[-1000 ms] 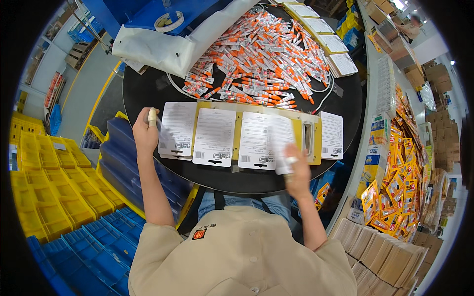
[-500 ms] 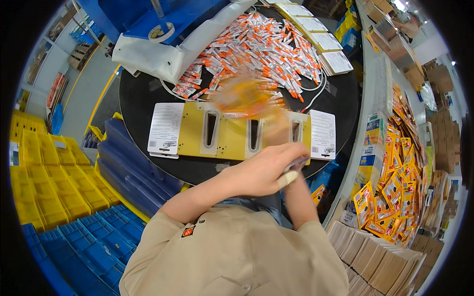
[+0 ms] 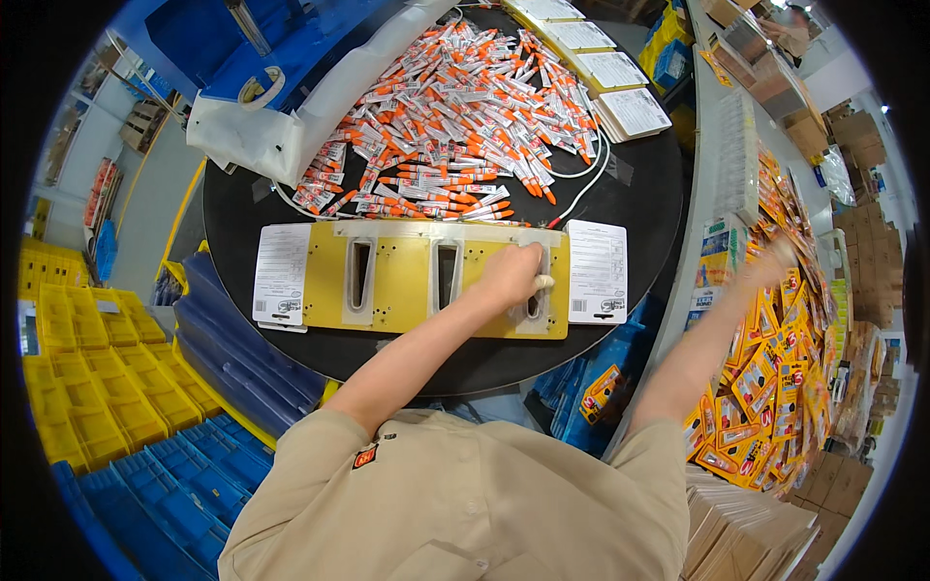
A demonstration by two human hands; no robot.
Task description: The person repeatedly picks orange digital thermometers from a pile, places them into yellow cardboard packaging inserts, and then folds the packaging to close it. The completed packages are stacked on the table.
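My left hand (image 3: 511, 275) is at the right slot of a long yellow fixture plate (image 3: 402, 281) on the round black table. Its fingers are closed and point down into the slot; whatever they hold is hidden. A pale finger cover shows on this hand. Off to the right, my right hand (image 3: 772, 259) is stretched over a pile of yellow-and-orange blister cards (image 3: 765, 387), its fingers smeared by motion. White printed cards lie at the plate's left end (image 3: 281, 276) and right end (image 3: 597, 271). The left slot (image 3: 360, 274) and middle slot (image 3: 448, 274) show dark.
Behind the plate spreads a heap of small white tubes with orange caps (image 3: 455, 116). Stacks of white cards (image 3: 635, 111) line the table's far right. A blue machine (image 3: 242, 48) stands far left. Yellow bins (image 3: 107, 387) and blue bins (image 3: 174, 484) sit at lower left.
My hands were together by the plate's right end, with a blurred yellow-orange package above the plate. Now they are apart: left at the slot, right over the card pile. The view has shifted.
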